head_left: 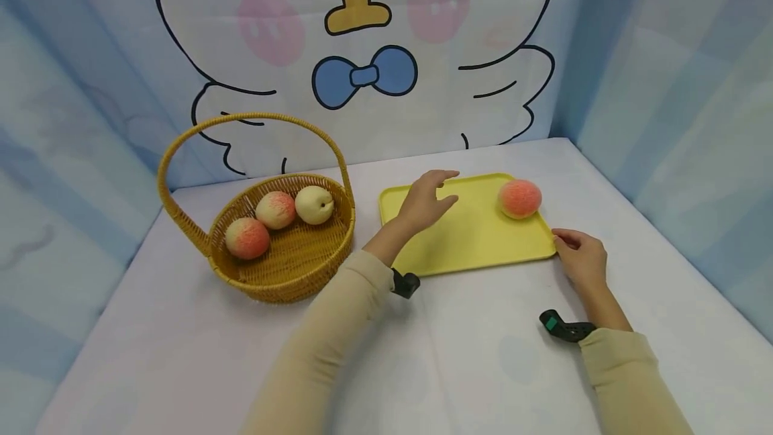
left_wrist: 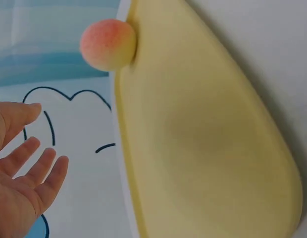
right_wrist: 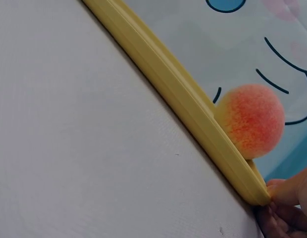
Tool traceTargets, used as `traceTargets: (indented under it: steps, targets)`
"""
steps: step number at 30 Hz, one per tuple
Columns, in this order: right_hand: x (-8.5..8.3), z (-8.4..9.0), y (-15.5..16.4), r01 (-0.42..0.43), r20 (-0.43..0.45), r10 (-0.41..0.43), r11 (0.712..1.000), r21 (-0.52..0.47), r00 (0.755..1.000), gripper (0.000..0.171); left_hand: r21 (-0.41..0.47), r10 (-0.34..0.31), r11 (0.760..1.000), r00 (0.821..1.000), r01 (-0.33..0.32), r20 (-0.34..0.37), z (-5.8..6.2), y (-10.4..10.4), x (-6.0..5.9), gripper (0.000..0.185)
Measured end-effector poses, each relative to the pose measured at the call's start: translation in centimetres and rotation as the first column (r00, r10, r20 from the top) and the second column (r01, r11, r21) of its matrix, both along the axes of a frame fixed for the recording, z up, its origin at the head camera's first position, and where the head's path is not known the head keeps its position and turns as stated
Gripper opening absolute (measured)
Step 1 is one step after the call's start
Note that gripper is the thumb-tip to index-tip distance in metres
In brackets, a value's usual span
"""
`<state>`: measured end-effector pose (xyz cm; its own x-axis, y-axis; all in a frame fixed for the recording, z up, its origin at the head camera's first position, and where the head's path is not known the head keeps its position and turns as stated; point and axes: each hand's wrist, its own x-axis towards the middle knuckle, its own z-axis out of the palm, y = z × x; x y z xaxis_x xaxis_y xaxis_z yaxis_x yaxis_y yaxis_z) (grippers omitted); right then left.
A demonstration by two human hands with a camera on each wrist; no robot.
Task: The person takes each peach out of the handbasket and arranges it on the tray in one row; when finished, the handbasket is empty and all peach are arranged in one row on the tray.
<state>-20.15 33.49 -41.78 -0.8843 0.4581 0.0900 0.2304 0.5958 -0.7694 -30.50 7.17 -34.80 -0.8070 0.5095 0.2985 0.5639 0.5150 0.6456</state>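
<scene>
A yellow tray (head_left: pixel 477 233) lies on the table with one peach (head_left: pixel 520 199) at its right end. My left hand (head_left: pixel 425 203) hovers over the tray's left part, fingers spread and nothing between them; the left wrist view shows the same hand (left_wrist: pixel 27 173) apart from the peach (left_wrist: pixel 109 44). At the tray's near right corner my right hand (head_left: pixel 583 259) pinches the rim. Seen from the right wrist, thumb and fingers of that hand (right_wrist: pixel 289 203) close on the corner, just beyond the peach (right_wrist: pixel 252 121).
Left of the tray stands a wicker basket (head_left: pixel 308 264) with a tall arched handle. Inside it lie two reddish peaches (head_left: pixel 247 238) and a pale one (head_left: pixel 314 205). Printed cloth (head_left: pixel 386 126) hangs behind the white table (head_left: pixel 471 348) and on both sides.
</scene>
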Motion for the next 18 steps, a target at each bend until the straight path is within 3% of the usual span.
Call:
traceTargets:
  steps: [10, 18]
  targets:
    - [-0.1, -0.4, 0.1, 0.035, 0.046, -0.034, 0.999, -0.02, 0.998, 0.034, -0.015, 0.006, 1.0, 0.999, -0.007, -0.038, 4.0, -4.5, -0.1, 0.042]
    - [-0.6, -0.5, -0.4, 0.035, 0.048, -0.034, 0.999, -0.025, 0.998, 0.034, -0.026, -0.065, 0.998, 0.994, 0.063, -0.086, 6.2, -8.6, 0.3, 0.039]
